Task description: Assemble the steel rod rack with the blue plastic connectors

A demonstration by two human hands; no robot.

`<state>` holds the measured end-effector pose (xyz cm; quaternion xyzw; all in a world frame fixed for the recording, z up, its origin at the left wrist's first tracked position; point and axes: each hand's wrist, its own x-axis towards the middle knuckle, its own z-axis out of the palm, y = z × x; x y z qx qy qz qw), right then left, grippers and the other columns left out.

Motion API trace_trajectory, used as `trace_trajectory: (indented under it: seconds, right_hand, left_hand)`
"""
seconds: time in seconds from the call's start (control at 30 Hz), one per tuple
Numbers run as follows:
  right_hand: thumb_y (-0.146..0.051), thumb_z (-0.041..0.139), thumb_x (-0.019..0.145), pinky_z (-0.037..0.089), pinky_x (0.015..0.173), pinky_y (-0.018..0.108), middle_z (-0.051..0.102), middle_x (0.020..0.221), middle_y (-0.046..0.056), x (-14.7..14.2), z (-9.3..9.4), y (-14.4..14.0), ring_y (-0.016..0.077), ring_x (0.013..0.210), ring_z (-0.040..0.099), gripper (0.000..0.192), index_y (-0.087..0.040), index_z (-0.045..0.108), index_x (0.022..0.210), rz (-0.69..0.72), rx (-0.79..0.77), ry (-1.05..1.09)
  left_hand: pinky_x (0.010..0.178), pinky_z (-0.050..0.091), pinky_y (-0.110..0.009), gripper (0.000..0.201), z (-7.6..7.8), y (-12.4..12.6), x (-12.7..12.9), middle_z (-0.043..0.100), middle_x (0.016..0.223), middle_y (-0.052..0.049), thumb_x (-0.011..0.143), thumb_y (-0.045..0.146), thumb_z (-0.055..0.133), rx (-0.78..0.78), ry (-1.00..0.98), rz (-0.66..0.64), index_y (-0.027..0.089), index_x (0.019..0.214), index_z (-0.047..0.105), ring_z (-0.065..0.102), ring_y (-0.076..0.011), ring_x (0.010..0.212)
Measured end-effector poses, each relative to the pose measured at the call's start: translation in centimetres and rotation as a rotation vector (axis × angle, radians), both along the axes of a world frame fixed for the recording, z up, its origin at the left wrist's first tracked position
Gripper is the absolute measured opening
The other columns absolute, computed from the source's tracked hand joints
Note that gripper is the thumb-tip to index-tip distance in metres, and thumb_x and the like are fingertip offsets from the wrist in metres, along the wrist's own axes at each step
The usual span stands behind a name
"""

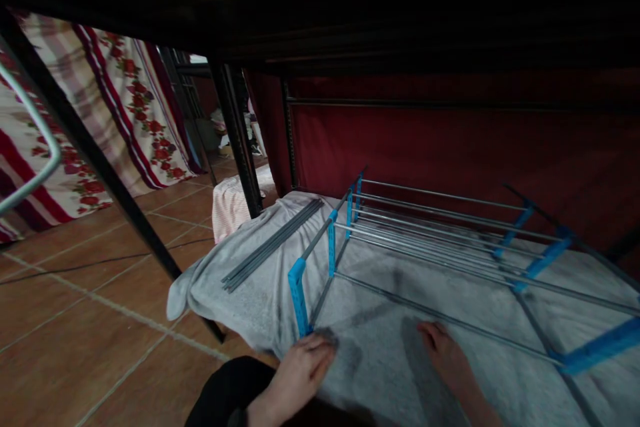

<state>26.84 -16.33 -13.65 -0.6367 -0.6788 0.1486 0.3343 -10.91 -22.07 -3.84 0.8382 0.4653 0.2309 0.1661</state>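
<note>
The rack (435,235) is resting on the grey blanket (270,300), seemingly part-built; loose rods (273,245) are lying unfitted. The left hand (306,363) is touching or nearing its corner, grip unclear; the right hand (446,355) is holding fingers together, apparently empty.

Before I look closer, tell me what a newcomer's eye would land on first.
First, the rod frame with bright blue brackets, spread over the grey blanket from the centre to the right, with the left hand at its near left corner. Next, the dark red cloth hanging behind it. Then the flowered curtain at the upper left, beyond the tiled floor.
</note>
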Motion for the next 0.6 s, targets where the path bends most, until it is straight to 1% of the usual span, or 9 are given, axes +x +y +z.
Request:
trace_trajectory:
  seconds: [0.07,0.13,0.17,0.23,0.27,0.33,0.4,0.5,0.6]
  right_hand:
    - [-0.029,0.038,0.092,0.056,0.09,0.038,0.072,0.11,0.012,-0.2,0.0,-0.4,0.0245,0.097,0.072,0.034,-0.023,0.069,0.102,-0.005,0.008,-0.052]
    - [-0.026,0.037,0.093,0.056,0.091,0.037,0.071,0.113,0.011,-0.5,0.4,-0.8,0.0237,0.1,0.072,0.034,-0.024,0.069,0.106,-0.005,-0.011,-0.091]
    - [-0.025,0.037,0.094,0.056,0.092,0.036,0.071,0.114,0.01,-0.7,0.6,-0.9,0.0232,0.101,0.071,0.035,-0.025,0.069,0.107,-0.003,-0.023,-0.104]
    - [-0.023,0.036,0.094,0.056,0.092,0.034,0.071,0.115,0.009,-1.1,1.1,-1.1,0.0225,0.102,0.072,0.036,-0.025,0.069,0.109,-0.006,-0.037,-0.126]
    - [-0.023,0.035,0.095,0.056,0.091,0.034,0.07,0.115,0.01,-1.3,1.3,-1.2,0.0225,0.101,0.072,0.037,-0.024,0.069,0.109,-0.016,-0.038,-0.14]
    - [-0.02,0.035,0.095,0.057,0.089,0.034,0.07,0.117,0.011,-1.5,1.5,-1.2,0.023,0.099,0.072,0.038,-0.023,0.07,0.109,-0.036,-0.043,-0.174]
    - [-0.018,0.035,0.094,0.056,0.092,0.036,0.069,0.121,0.012,-1.6,1.3,-1.3,0.0241,0.102,0.072,0.039,-0.022,0.07,0.111,-0.048,-0.045,-0.203]
    - [-0.019,0.034,0.094,0.055,0.096,0.039,0.068,0.126,0.013,-1.5,0.9,-1.4,0.0261,0.109,0.07,0.04,-0.022,0.069,0.115,-0.055,-0.025,-0.222]
    - [-0.019,0.033,0.095,0.056,0.095,0.039,0.069,0.123,0.013,-1.4,0.7,-1.4,0.0259,0.108,0.07,0.041,-0.023,0.069,0.115,-0.04,-0.008,-0.21]
  left_hand:
    - [0.075,0.054,-0.026,0.033,1.6,-0.4,-3.7,0.074,0.081,-0.004,0.1,0.03,0.041,0.031,0.03,0.204,0.024,0.087,0.071,0.071,-0.0177,0.079]
    - [0.067,0.05,-0.025,0.029,3.0,-0.6,-7.7,0.072,0.074,-0.002,0.095,0.031,0.044,0.029,0.046,0.424,0.024,0.081,0.068,0.069,-0.0182,0.072]
    - [0.066,0.049,-0.025,0.028,3.6,-0.5,-9.6,0.071,0.072,-0.001,0.094,0.034,0.043,-0.001,0.047,0.498,0.024,0.08,0.066,0.069,-0.0177,0.07]
    - [0.063,0.048,-0.025,0.03,4.4,0.6,-13.2,0.069,0.069,0.001,0.093,0.039,0.041,-0.066,0.08,0.587,0.025,0.079,0.064,0.067,-0.0178,0.068]
    - [0.066,0.049,-0.026,0.031,4.6,1.5,-14.7,0.07,0.073,0.0,0.093,0.041,0.04,-0.074,0.1,0.625,0.025,0.082,0.064,0.068,-0.0188,0.07]
    - [0.079,0.053,-0.031,0.032,4.4,4.2,-16.9,0.074,0.094,-0.005,0.093,0.043,0.039,-0.023,0.106,0.66,0.024,0.093,0.066,0.07,-0.0221,0.086]
    - [0.097,0.05,-0.037,0.035,3.6,7.2,-17.9,0.071,0.116,-0.012,0.092,0.037,0.039,0.062,0.179,0.682,0.02,0.106,0.067,0.066,-0.0264,0.108]
    - [0.101,0.045,-0.043,0.04,1.8,11.1,-17.8,0.062,0.13,-0.02,0.092,0.024,0.038,0.027,0.402,0.751,0.011,0.119,0.064,0.059,-0.0313,0.118]
    - [0.1,0.042,-0.044,0.041,0.4,13.0,-17.0,0.058,0.133,-0.021,0.088,0.014,0.04,-0.034,0.545,0.785,0.009,0.123,0.061,0.053,-0.0327,0.122]
